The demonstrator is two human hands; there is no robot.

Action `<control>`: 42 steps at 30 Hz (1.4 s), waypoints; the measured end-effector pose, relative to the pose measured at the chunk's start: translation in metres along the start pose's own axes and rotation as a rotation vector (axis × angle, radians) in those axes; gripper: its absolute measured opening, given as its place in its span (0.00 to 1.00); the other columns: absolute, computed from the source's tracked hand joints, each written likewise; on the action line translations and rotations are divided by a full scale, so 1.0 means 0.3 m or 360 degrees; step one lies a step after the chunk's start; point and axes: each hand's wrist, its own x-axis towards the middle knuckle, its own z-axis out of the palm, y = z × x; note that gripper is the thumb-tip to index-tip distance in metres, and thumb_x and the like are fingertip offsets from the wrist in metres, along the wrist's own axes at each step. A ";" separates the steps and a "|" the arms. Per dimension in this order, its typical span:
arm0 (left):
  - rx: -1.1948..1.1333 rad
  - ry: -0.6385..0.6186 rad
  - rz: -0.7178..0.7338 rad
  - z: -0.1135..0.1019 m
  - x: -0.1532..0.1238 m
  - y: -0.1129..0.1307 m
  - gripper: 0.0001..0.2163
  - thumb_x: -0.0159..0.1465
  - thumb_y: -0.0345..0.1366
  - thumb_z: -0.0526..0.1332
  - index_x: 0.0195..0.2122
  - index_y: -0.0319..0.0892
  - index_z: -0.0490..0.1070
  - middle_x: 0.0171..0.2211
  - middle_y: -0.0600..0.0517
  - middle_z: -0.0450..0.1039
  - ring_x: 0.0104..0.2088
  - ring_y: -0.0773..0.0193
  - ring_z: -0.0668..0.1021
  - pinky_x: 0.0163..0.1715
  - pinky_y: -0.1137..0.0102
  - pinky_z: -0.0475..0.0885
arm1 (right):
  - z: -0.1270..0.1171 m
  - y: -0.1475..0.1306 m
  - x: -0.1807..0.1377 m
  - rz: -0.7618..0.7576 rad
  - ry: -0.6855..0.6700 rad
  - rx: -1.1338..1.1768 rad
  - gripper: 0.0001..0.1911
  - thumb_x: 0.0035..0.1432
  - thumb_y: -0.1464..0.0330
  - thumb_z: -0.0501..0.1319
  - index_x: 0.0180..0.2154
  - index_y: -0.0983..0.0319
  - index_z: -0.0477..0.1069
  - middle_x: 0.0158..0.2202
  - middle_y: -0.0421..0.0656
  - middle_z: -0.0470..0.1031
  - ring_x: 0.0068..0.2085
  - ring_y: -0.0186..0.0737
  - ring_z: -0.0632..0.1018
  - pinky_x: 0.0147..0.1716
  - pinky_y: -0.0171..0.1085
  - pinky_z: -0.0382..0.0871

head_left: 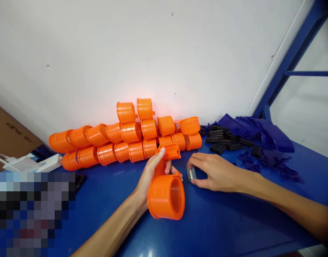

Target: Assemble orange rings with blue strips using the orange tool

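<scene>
Above the table (220, 221), left fingers (155, 159) clasp an orange holder (161, 196)

Reaches in bare-armed, slanting the left forearm (110, 224) up to the left hand (146, 175) and the right forearm (284, 202) across to the right hand (217, 172). Grips with the left, its thumb (157, 157) stretched forward, its fingers (168, 166) curled toward the right. Pinches with the right, knuckles bent, thumb nearer the body, fingertips facing the left hand.
</scene>
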 end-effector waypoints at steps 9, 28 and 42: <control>0.0012 0.0021 0.0030 -0.003 0.000 -0.008 0.24 0.66 0.50 0.53 0.16 0.42 0.61 0.17 0.47 0.72 0.23 0.60 0.78 0.26 0.69 0.69 | 0.006 0.010 0.002 -0.0001 0.0096 0.0226 0.05 0.54 0.70 0.68 0.36 0.59 0.77 0.37 0.41 0.78 0.38 0.40 0.78 0.40 0.37 0.68; -0.0041 -0.0062 -0.0107 -0.003 0.007 -0.019 0.27 0.66 0.53 0.51 0.14 0.41 0.63 0.18 0.45 0.73 0.22 0.62 0.78 0.25 0.71 0.70 | -0.029 0.031 0.037 0.0576 0.0594 0.2450 0.11 0.59 0.65 0.64 0.28 0.65 0.72 0.23 0.39 0.70 0.20 0.29 0.71 0.18 0.28 0.70; 0.0097 -0.0100 -0.0109 0.033 0.004 -0.039 0.27 0.66 0.54 0.50 0.15 0.42 0.62 0.19 0.41 0.76 0.21 0.58 0.80 0.23 0.70 0.71 | -0.026 -0.018 0.013 0.0342 0.0843 0.2017 0.11 0.61 0.62 0.62 0.36 0.64 0.71 0.32 0.48 0.81 0.28 0.38 0.81 0.26 0.35 0.77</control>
